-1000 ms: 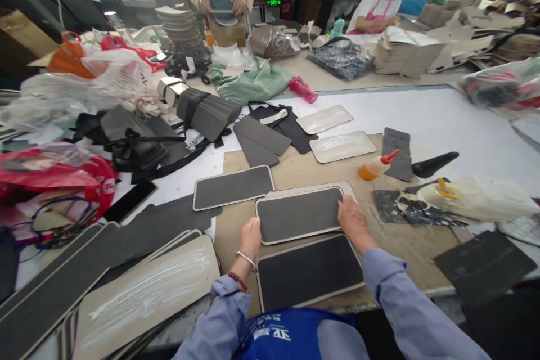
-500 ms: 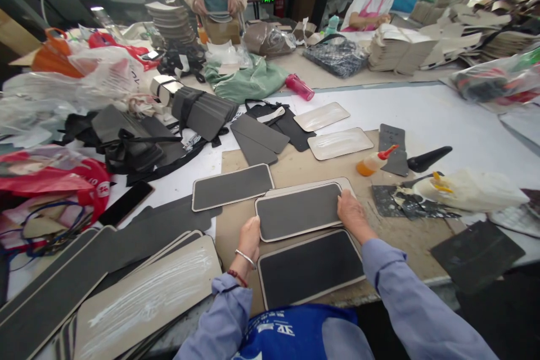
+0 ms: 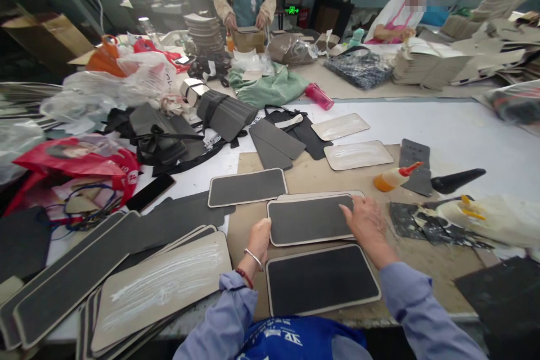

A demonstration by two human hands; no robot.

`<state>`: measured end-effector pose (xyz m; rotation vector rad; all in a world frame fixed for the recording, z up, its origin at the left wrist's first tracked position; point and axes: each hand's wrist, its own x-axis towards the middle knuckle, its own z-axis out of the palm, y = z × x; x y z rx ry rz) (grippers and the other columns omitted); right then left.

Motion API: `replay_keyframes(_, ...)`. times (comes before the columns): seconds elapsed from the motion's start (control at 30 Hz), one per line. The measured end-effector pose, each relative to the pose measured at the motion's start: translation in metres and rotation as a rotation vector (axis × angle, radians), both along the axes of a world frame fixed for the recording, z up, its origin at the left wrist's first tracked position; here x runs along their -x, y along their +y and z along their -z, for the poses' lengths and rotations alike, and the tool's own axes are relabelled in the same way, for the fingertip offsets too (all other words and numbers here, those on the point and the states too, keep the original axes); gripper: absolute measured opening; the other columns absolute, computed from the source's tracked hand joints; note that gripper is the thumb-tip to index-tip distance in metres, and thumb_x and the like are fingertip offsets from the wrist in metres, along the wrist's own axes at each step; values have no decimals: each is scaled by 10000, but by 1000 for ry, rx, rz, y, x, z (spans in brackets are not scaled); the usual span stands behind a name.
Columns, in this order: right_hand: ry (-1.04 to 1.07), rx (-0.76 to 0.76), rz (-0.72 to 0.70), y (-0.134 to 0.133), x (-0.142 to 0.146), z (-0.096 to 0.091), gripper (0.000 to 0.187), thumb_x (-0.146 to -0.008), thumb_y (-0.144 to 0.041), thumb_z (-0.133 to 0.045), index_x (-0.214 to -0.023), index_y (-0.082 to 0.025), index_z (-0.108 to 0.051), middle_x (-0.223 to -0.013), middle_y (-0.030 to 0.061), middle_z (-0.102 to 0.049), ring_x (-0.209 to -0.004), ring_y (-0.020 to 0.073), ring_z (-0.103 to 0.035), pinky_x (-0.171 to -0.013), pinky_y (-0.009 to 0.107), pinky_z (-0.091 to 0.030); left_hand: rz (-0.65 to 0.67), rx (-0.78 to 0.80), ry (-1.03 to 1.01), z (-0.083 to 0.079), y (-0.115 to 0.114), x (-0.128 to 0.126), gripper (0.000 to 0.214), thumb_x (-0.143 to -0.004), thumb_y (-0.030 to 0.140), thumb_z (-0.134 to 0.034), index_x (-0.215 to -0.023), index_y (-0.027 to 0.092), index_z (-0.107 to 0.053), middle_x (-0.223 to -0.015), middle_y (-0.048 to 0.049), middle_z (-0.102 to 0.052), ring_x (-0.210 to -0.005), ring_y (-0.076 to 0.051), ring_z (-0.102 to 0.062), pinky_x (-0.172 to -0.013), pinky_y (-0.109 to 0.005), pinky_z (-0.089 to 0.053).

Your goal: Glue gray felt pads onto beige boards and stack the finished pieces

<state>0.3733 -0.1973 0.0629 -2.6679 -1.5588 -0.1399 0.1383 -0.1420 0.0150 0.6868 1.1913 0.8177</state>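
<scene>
A dark grey rectangular panel with a pale border (image 3: 310, 220) lies in front of me, over paler panels (image 3: 324, 196) showing at its far edge. My left hand (image 3: 258, 238) is closed on its left end. At the right end, my right hand (image 3: 370, 224) has its thumb and fingers apart, the thumb at the panel's edge. Nearer my body lies a darker panel with the same border (image 3: 323, 280). Another grey bordered panel (image 3: 248, 188) sits beyond my left hand. To the left, a beige panel streaked with white (image 3: 164, 287) tops a stack.
An orange-filled bottle with a red nozzle (image 3: 392, 179), a black-handled tool (image 3: 458, 181) and a whitish bag (image 3: 485, 214) lie right. Two beige pieces (image 3: 358, 154) are beyond. Bundled grey pieces (image 3: 225, 115), a phone (image 3: 151, 192) and a red bag (image 3: 80, 166) are left. Two people work across the table.
My right hand has loosened from the panel's right end, its fingers spreading apart. My left hand stays at the left end. The whole view has shifted, so things appear further right.
</scene>
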Motion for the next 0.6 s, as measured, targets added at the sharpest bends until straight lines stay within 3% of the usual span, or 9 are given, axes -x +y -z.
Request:
replay_keyframes(0.13, 456, -61, -358, 8, 87, -1, 202, -839, -351, -499, -951, -186, -534, -889, 53, -578, -831, 165, -532, -739, 259, -402, 55, 146, -53, -21, -3, -1, 250, -531, 372, -625, -637, 152, -572, -544, 15, -550, -512, -112, -493, -512, -245, -378)
replay_keyframes(0.23, 552, -7, -346, 9, 130, 9, 159, -791, -306, -549, -907, -200, -522, -870, 34, -568, -834, 167, -533, -717, 255, -405, 35, 182, -61, -33, -6, -1, 267, -480, 358, -657, -564, 167, -491, -471, 59, -450, -447, -74, -412, -473, -223, -325)
replay_keyframes(0.4, 570, 55, -306, 4, 137, 13, 152, -770, -260, -543, -904, -199, -506, -882, 29, -555, -852, 162, -530, -733, 250, -401, 47, 200, -37, -38, -11, 1, 280, -474, 330, -649, -521, 185, -414, -430, 88, -348, -416, -54, -323, -444, -214, -269)
replay_keyframes(0.6, 360, 160, -201, 2, 151, 2, 111, -824, -232, -464, -915, -185, -505, -927, 76, -567, -878, 196, -537, -685, 275, -401, 107, 163, 7, -31, -16, -4, 225, -507, 280, -592, -482, 182, -391, -435, 84, -336, -431, -47, -289, -448, -206, -259)
